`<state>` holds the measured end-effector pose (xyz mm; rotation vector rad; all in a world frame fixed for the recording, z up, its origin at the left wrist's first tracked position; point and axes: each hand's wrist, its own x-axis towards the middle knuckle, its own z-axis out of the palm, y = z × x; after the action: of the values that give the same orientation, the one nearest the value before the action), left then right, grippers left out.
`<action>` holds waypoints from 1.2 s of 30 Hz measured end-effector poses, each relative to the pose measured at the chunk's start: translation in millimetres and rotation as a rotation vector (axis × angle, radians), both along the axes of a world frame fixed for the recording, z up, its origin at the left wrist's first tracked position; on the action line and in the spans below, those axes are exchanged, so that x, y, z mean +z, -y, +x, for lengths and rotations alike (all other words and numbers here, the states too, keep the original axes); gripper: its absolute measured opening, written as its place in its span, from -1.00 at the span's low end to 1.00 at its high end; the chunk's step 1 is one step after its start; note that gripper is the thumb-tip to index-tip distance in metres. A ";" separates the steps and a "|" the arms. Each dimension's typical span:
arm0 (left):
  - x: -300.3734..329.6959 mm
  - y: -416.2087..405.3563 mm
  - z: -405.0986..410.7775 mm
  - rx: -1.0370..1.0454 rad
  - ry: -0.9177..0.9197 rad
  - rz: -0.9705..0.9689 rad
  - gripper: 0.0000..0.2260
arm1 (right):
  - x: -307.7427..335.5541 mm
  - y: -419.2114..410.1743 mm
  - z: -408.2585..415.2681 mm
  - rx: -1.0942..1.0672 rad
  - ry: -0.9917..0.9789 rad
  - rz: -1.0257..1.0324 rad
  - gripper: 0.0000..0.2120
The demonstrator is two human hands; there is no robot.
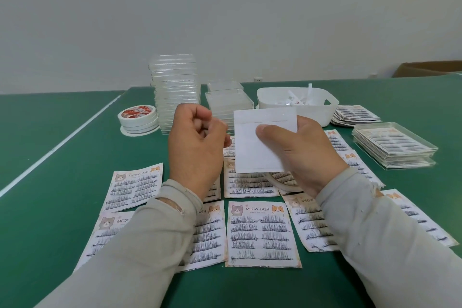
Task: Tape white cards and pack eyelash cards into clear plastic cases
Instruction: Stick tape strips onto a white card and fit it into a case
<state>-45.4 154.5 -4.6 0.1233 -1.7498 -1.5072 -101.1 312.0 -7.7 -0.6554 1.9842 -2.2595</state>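
One white card (260, 142), two hands

Cardboard box (430, 69), perhaps open, beyond green table (50, 207).

Right hand (300, 147) holding a white card (257, 140) upright above the green table (50, 157), thumb on its face, left hand (197, 142) curled beside it, eyelash cards (262, 232) spread below, clear cases (175, 90) stacked behind

Green table (62, 207), eyelash cards (263, 234), clear cases (175, 90) (stacked), tape rolls (138, 119), white bin (297, 105)
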 end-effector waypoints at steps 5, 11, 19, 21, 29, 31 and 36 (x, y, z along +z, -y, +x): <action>-0.3 -3.8 2.6 -0.014 0.008 -0.053 -0.76 | 0.2 0.3 0.2 0.019 0.060 -0.063 -0.81; -5.5 -2.9 3.5 0.043 -0.060 -0.383 -0.78 | 0.2 0.7 -0.7 0.016 0.035 -0.059 -0.80; -6.3 -5.0 5.9 0.027 -0.066 -0.380 -0.81 | 1.4 1.3 1.6 -0.068 -0.083 -0.004 -0.86; -5.8 -5.4 5.8 0.033 -0.068 -0.368 -0.80 | 1.7 1.0 2.7 -0.080 -0.125 0.019 -0.91; -5.2 -4.4 2.4 0.007 0.017 -0.286 -0.83 | 4.5 2.1 8.2 -0.115 -0.272 0.141 -0.82; -5.9 -3.5 0.7 -0.006 0.039 -0.246 -0.85 | 4.6 2.4 9.0 -0.110 -0.295 0.152 -0.78; -7.0 -3.0 -1.8 -0.030 0.082 -0.190 -0.89 | 3.8 2.9 8.8 -0.101 -0.312 0.162 -0.76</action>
<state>-47.3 157.4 -11.6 0.0630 -1.9581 -1.3657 -92.3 309.0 -3.8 -0.9599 2.3597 -2.1264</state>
